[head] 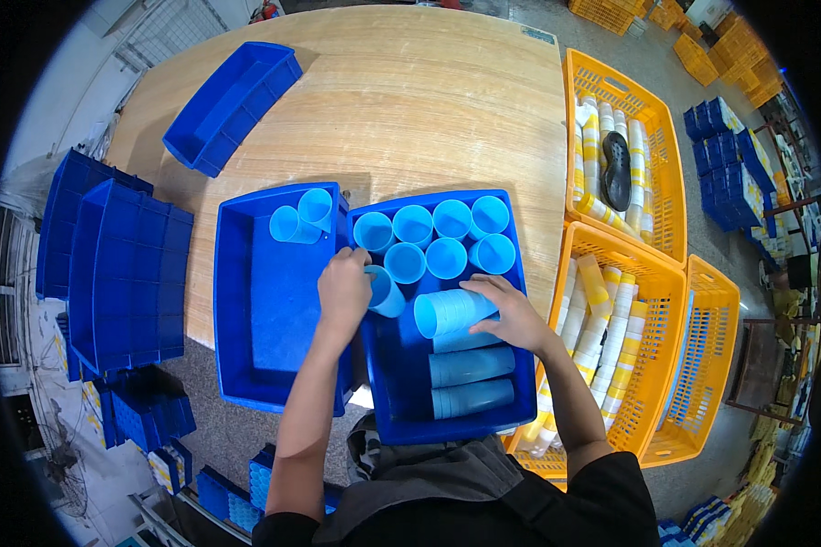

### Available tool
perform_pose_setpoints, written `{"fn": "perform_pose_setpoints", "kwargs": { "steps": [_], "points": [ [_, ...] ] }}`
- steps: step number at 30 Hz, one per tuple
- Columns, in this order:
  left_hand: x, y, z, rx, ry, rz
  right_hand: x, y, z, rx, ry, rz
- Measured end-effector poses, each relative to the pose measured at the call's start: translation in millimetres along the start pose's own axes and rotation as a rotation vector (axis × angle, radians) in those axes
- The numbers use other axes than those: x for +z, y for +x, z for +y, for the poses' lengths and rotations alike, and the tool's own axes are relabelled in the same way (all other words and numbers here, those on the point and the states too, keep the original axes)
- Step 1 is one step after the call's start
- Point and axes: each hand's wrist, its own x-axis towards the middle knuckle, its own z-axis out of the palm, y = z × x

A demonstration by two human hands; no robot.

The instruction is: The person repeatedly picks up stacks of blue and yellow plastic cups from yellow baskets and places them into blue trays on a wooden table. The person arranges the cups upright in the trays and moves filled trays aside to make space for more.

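Note:
My left hand (345, 290) pinches the rim of a light-blue plastic cup (386, 295), which leans near the left wall of the right-hand blue bin (410, 431). My right hand (510, 311) grips a nested stack of light-blue cups (450, 314), its open end facing left. Beneath that stack, several more nested cup stacks (472, 366) lie on their sides in the bin. Several single cups (405, 263) stand mouth up in two rows at the bin's far end. In the left-hand blue bin (253, 308), two cups (294, 224) sit near the far right corner.
A blue bin (229, 113) lies at the table's far left, and stacked blue bins (130, 273) stand at the left. Yellow crates (681, 171) with white and yellow cup stacks line the right edge of the wooden table (438, 102). A black shoe (616, 171) lies in the far crate.

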Motion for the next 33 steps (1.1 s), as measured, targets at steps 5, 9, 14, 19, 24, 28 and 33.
{"fn": "perform_pose_setpoints", "kwargs": {
  "steps": [5, 9, 14, 19, 24, 28, 33],
  "points": [
    [10, -3, 17, -0.006, 0.160, 0.169, 12, -9, 4, -0.011, 0.134, 0.082],
    [-14, -15, 36, 0.091, -0.309, 0.041, 19, -6, 3, -0.041, 0.205, 0.184],
    [-9, -22, 67, -0.074, -0.880, -0.368, 34, -2, -11, -0.092, 0.108, 0.306],
    [-11, -30, 83, -0.072, -0.717, -0.225, 45, -11, -18, -0.146, -0.364, 0.429],
    [-60, -40, 72, -0.074, -0.676, -0.031, 33, -24, -27, 0.181, -0.536, 0.488],
    [-81, -56, 84, -0.152, -0.648, -0.033, 41, -23, -59, -0.241, -0.290, 0.513],
    [-95, -78, 76, -0.104, -0.459, 0.144, 62, 6, -69, -0.254, -0.084, 0.359]
  ]
}}
